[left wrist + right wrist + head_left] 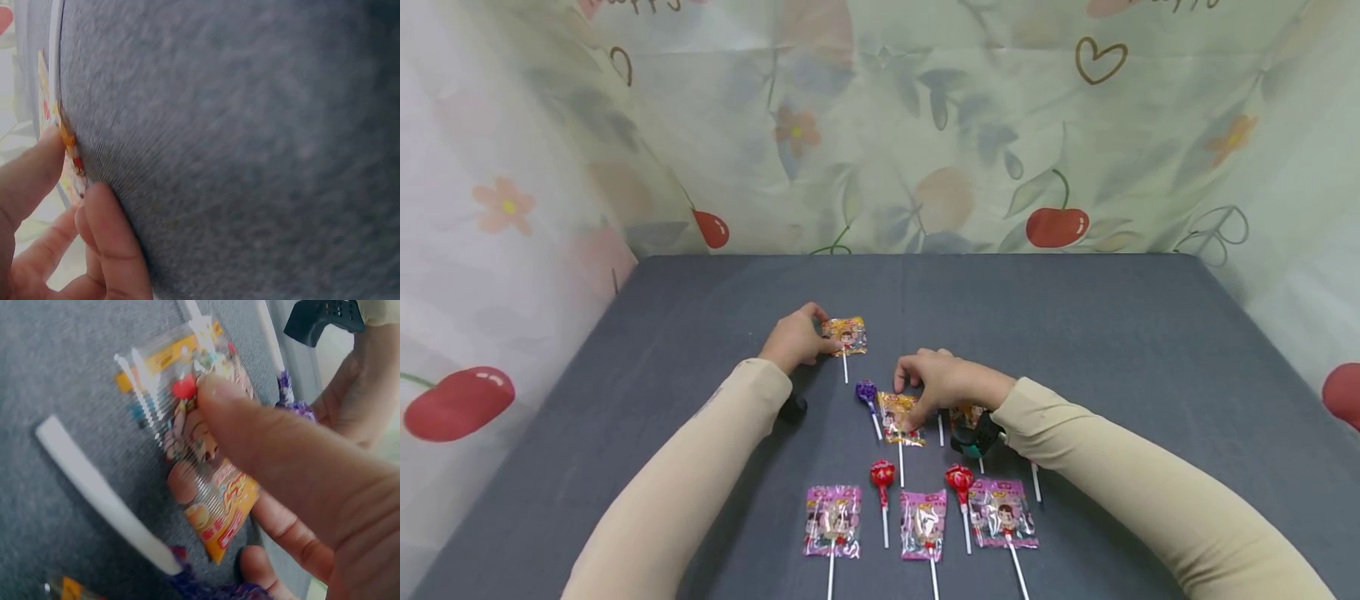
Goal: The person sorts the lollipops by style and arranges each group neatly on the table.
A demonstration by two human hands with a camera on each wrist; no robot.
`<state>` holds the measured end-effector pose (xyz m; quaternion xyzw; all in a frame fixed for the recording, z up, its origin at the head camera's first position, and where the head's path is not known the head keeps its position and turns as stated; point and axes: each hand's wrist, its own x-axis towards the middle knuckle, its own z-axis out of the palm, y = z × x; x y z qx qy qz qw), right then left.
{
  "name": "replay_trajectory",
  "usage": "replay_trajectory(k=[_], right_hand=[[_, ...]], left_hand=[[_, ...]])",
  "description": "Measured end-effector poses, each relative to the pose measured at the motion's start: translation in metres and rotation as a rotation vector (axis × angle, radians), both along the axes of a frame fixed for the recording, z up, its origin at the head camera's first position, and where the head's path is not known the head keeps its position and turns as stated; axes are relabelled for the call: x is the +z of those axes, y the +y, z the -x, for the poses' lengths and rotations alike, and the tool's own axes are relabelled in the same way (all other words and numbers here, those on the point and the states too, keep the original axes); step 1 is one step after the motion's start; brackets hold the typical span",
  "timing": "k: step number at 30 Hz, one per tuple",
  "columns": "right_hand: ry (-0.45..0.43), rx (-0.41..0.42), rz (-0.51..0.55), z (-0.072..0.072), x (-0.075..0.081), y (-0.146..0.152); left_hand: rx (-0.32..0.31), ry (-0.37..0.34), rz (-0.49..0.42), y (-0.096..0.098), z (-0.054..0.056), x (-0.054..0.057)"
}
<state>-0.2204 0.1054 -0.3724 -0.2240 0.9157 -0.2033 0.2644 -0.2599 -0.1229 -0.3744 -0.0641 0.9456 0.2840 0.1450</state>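
Note:
In the head view my left hand (pixel 797 337) pinches the left edge of a flat lollipop in an orange wrapper (pixel 850 335), farthest back of the sweets, its white stick pointing toward me. The left wrist view shows thumb and fingers at that wrapper, close against the cloth. My right hand (pixel 951 379) holds a second orange-wrapped lollipop (pixel 212 431), the thumb pressed on its front and a fingertip behind the wrapper. A round purple lollipop (pixel 867 392) lies just left of it. Under the right wrist, another orange-wrapped lollipop (pixel 964 417) is partly hidden.
Nearer me, three pink-wrapped lollipops (pixel 833 521) lie in a row, with two round red lollipops (pixel 882 473) between them. More sticks show beneath the right forearm. Dark grey cloth covers the table (pixel 1037 308), and a patterned curtain (pixel 887 125) hangs behind and at both sides.

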Motion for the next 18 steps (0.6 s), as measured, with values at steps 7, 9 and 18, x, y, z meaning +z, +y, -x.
replay_trajectory(k=[7,9,18], right_hand=[[0.024,0.024,-0.016,-0.0035,0.0030,-0.0019],[0.025,0.039,-0.021,-0.0040,0.0042,-0.0015],[0.041,0.092,-0.026,-0.0050,0.0079,-0.0034]], left_hand=[[-0.001,-0.051,-0.030,-0.0016,0.0037,-0.0004],[0.000,-0.056,-0.037,-0.0011,0.0037,0.0000],[-0.013,-0.064,-0.028,-0.0013,0.0074,0.0001]])
